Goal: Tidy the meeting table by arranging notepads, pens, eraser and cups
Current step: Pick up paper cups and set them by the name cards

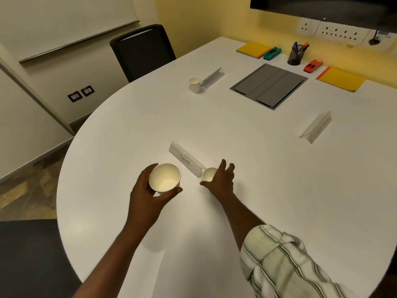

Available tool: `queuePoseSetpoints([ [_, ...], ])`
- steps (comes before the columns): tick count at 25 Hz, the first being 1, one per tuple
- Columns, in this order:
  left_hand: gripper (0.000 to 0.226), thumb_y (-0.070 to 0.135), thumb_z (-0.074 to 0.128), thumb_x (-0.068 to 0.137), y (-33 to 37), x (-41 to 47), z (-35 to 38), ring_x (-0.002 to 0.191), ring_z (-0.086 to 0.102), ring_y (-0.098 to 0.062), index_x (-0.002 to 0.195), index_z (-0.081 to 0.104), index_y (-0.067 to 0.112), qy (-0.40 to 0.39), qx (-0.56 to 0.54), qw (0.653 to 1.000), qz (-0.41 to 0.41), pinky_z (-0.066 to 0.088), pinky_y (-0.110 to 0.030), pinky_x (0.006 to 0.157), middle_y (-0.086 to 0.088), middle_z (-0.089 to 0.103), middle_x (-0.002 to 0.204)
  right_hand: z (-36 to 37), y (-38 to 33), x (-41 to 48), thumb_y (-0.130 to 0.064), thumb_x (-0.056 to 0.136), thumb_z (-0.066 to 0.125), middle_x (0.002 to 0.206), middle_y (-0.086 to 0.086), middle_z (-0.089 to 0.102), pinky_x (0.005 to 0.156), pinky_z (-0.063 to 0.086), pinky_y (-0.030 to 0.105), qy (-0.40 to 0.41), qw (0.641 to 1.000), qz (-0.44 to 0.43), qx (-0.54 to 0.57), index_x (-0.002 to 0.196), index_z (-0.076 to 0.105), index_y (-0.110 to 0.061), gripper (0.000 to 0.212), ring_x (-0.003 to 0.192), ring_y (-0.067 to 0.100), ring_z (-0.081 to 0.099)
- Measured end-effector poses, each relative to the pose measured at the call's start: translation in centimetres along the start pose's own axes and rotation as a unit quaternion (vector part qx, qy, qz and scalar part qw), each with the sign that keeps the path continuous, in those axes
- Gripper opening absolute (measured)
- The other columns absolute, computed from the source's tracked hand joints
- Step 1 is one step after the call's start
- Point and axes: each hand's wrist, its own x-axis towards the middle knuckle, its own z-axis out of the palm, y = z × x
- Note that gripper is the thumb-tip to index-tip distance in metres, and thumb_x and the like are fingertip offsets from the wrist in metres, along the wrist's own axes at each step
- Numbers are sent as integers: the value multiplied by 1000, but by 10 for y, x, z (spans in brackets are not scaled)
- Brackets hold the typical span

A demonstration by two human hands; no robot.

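Observation:
My left hand [146, 194] grips a white paper cup [164, 177] from the near side, lifted a little above the white table [133, 125]. My right hand [222, 180] lies beside a second, smaller-looking cup [208, 173] standing on the table, thumb in front of it and fingers spread past it. A third cup [195, 84] stands far left. At the far edge are two yellow notepads [252, 49] [341, 79], a teal eraser [272, 53], a red eraser [312, 65] and a mesh pen holder [296, 54] with pens.
A clear name stand marked "SIGMA" [185, 161] sits between the two near cups. Two more stands [212, 77] [315, 127] lie farther out. A grey cable hatch [268, 86] is set in the table. A black chair [141, 50] stands at the far left.

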Motion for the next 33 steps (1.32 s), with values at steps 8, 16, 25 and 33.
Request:
queuePoseSetpoints([
  [8,72,19,88,60,18,-27,8,104,56,-10,122,53,21,-44,11,998,52,44,-13,76,13,58,115,-39,-11,-79,-14,88,62,136,6,39,98,43,32,137,972,-133,138,142,31,-11,63,126,22,41],
  [16,66,29,88,59,24,-80,-33,98,60,-10,116,57,27,-120,-14,987,101,45,-18,69,15,62,107,-73,-32,-212,-8,85,60,111,-5,56,90,51,35,24,962,-212,173,137,35,-26,60,103,13,57],
  [25,52,23,86,64,50,-170,-65,86,64,1,109,61,31,-254,-72,958,112,44,-15,62,16,67,97,-89,-24,-386,-19,82,71,149,1,35,105,39,27,56,967,-195,156,149,17,-26,86,131,15,41],
  [33,45,20,84,66,97,-250,-28,85,65,1,104,63,32,-354,-114,913,167,48,-15,67,17,69,94,-158,38,-452,-28,79,70,148,-4,35,102,40,29,141,971,-158,111,144,12,-41,88,131,17,40],
])
